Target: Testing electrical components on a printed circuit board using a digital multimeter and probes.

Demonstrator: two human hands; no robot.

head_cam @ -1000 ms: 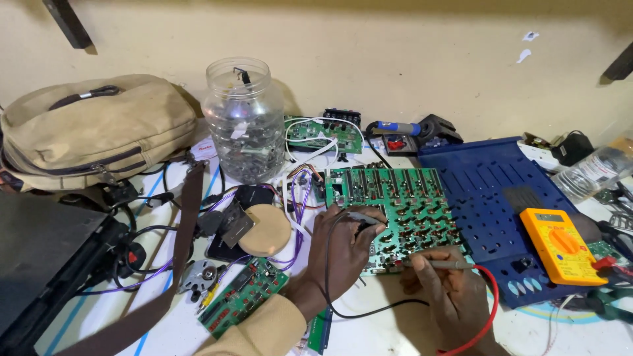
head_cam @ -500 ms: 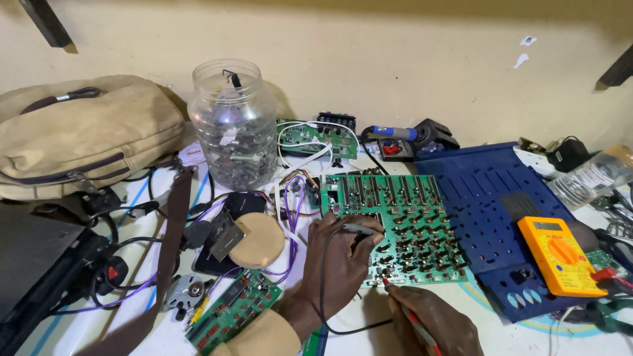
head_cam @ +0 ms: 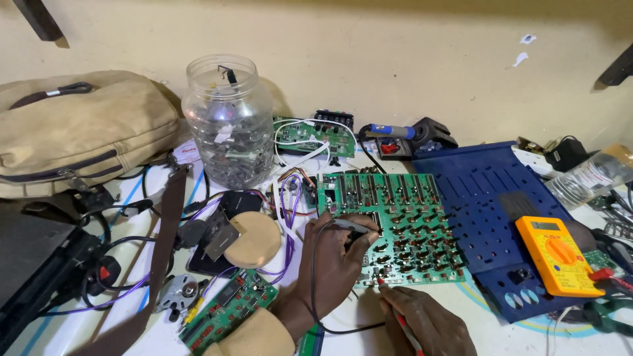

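- Left hand (head_cam: 333, 260) pinches black meter probe (head_cam: 353, 226) onto large green circuit board w/ rows of knobs (head_cam: 395, 224), bench centre.
- Right hand (head_cam: 428, 323), 5 o'clock of board, grips red probe (head_cam: 395, 310), tip at board's near edge.
- Yellow multimeter (head_cam: 557, 254) at 3 o'clock; clear plastic jar (head_cam: 227, 118) at 10.

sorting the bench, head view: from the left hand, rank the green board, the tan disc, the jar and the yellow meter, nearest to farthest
1. green board: under the left hand.
2. tan disc: just left of it.
3. jar: back left.
4. yellow meter: far right.
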